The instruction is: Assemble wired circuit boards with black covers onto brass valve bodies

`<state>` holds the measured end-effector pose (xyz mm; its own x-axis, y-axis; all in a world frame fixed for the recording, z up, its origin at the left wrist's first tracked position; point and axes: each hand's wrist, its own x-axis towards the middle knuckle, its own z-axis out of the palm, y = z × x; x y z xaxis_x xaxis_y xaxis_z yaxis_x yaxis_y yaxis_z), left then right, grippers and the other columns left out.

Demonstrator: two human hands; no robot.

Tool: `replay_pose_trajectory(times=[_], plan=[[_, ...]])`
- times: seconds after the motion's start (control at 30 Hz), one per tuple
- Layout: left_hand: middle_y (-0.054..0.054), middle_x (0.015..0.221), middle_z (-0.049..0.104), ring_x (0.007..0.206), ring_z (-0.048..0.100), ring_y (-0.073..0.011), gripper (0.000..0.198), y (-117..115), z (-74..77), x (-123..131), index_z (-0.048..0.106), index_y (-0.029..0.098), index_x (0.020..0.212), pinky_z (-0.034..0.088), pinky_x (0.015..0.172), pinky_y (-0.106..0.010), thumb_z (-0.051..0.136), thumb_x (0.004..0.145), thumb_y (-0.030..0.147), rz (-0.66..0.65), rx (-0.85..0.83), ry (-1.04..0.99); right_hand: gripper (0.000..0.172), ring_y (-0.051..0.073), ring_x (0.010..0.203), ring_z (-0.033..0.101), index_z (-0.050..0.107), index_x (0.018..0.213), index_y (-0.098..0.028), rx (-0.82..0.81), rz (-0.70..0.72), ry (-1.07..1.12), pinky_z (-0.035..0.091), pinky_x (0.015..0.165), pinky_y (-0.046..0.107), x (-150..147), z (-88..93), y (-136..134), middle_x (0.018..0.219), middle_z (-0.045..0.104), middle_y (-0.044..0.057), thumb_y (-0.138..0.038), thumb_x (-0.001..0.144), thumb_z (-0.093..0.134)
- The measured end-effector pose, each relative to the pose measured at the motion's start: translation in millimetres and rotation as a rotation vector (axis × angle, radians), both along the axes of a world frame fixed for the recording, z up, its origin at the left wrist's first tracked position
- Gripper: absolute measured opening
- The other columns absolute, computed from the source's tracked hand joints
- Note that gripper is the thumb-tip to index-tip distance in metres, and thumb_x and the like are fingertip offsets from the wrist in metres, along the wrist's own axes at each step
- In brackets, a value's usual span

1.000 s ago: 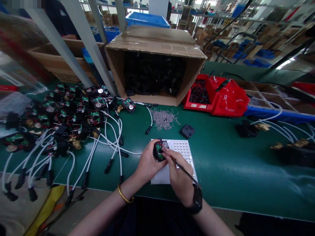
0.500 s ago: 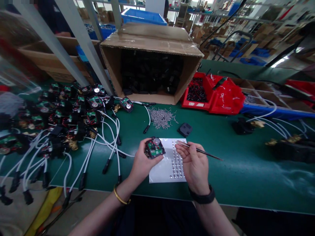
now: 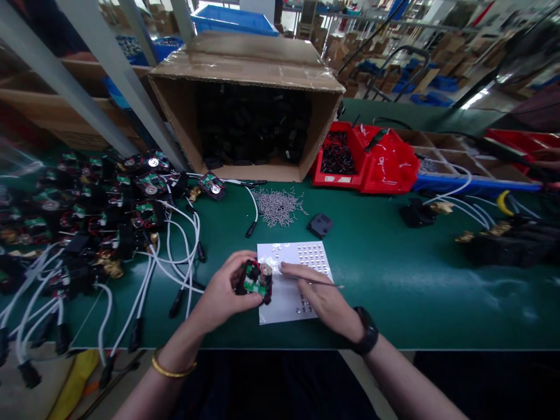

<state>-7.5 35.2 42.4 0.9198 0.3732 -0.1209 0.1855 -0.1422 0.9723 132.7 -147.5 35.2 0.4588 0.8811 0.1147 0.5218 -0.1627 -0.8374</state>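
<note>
On the left of the frame, a jumbled heap of open black plastic housings with green circuit boards and white cables covers the green desk. Just left of centre, the left hand grips one open black housing with a green board and red wires: its fingers curl round the left side, the thumb along the lower edge. The forearm slants up from the lower left, a gold bangle at the wrist.

The housing overlaps the left part of a glossy white sheet, which carries rows of small silver discs. Over the sheet, the right hand lies nearly flat, fingers extended close together and pointing left, pinching a slim dark metal tool against the thumb. Its forearm comes from the lower right, a black watch at the wrist. Whether the tool holds anything, I cannot tell.

The step in hand looks like tool work on the open housing; I judge the next move calls for a steady left grip and precise placing of the tool's tip.
</note>
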Motion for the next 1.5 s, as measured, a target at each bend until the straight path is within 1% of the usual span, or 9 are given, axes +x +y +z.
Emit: replay_pose_trajectory(times=[0.1,0.17,0.3,0.5,0.63,0.83,1.07,1.3,1.5], plan=[[-0.009,0.124,0.051,0.114,0.049,-0.0272,0.053,-10.5,10.9,7.5,0.058,0.02,0.104,0.04,0.097,-0.041,0.075,0.056,0.035,-0.334,0.062,0.035,0.029,0.014,0.067,0.061,0.061,0.089,-0.016,0.166,-0.529,0.359,0.051,0.06,0.026,-2.2,-16.1,-28.2,0.078,0.064,0.005,-0.034,0.091,0.038],[-0.008,0.128,0.05,0.118,0.046,-0.0285,0.058,-20.1,14.1,15.0,0.059,0.021,0.106,0.037,0.1,-0.043,0.076,0.054,0.04,-0.491,0.096,0.055,0.026,0.011,0.047,0.052,0.058,0.081,-0.015,0.195,-0.718,0.531,0.045,0.044,0.022,-6.4,-28.7,-38.7,0.059,0.058,0.0,-0.039,0.086,0.049],[-0.008,0.135,0.044,0.122,0.043,-0.0285,0.077,-34.1,8.2,26.9,0.046,0.025,0.125,0.034,0.102,-0.045,0.075,0.056,0.045,-0.635,0.126,0.059,0.027,0.014,0.048,0.059,0.053,0.081,-0.016,0.136,-0.702,0.67,0.05,0.048,0.026,-15.9,-42.2,-38.4,0.06,0.064,0.002,-0.04,0.075,0.063],[-0.009,0.136,0.041,0.122,0.043,-0.0289,0.089,-33.3,0.3,27.5,0.032,0.027,0.134,0.035,0.1,-0.046,0.074,0.058,0.046,-0.651,0.122,0.121,0.03,0.019,0.056,0.066,0.056,0.079,-0.015,0.1,-0.791,0.576,0.055,0.055,0.031,-18.9,-46.2,-32.9,0.066,0.068,0.007,-0.044,0.075,0.061],[-0.01,0.139,0.037,0.124,0.039,-0.0305,0.09,-32.8,1.0,27.8,0.028,0.027,0.135,0.032,0.101,-0.05,0.073,0.06,0.046,-0.661,0.117,0.166,0.028,0.019,0.058,0.066,0.057,0.077,-0.015,0.059,-0.707,0.55,0.055,0.057,0.031,-15.4,-44.3,-37.2,0.069,0.069,0.009,-0.042,0.078,0.058],[-0.01,0.139,0.037,0.125,0.038,-0.0305,0.089,-33.1,-2.9,28.0,0.027,0.027,0.136,0.031,0.102,-0.051,0.071,0.061,0.046,-0.661,0.094,0.15,0.027,0.018,0.059,0.066,0.057,0.076,-0.015,0.023,-0.613,0.564,0.054,0.06,0.03,-11.4,-40.8,-40.2,0.068,0.068,0.007,-0.041,0.08,0.057],[-0.01,0.141,0.033,0.126,0.036,-0.0304,0.092,-32.1,-5.0,29.7,0.024,0.025,0.137,0.029,0.104,-0.05,0.071,0.061,0.048,-0.689,0.095,0.166,0.025,0.019,0.06,0.066,0.058,0.076,-0.015,0.032,-0.653,0.521,0.053,0.058,0.029,-15.1,-44.4,-40.3,0.069,0.067,0.007,-0.039,0.079,0.057],[-0.005,0.143,0.031,0.128,0.034,-0.0247,0.094,-32.8,-3.4,30.6,0.022,0.025,0.138,0.026,0.107,-0.041,0.07,0.061,0.051,-0.72,0.094,0.2,0.023,0.02,0.061,0.066,0.057,0.078,-0.017,0.048,-0.707,0.534,0.053,0.06,0.031,-17.9,-49.9,-38.6,0.071,0.068,0.007,-0.04,0.079,0.057],[-0.005,0.142,0.032,0.128,0.034,-0.0253,0.091,-33.1,-2.3,29.9,0.025,0.024,0.137,0.026,0.107,-0.042,0.07,0.062,0.049,-0.708,0.074,0.196,0.025,0.019,0.06,0.065,0.058,0.075,-0.017,0.055,-0.648,0.568,0.053,0.059,0.03,-14.9,-44.3,-39.9,0.069,0.068,0.006,-0.041,0.077,0.059]])
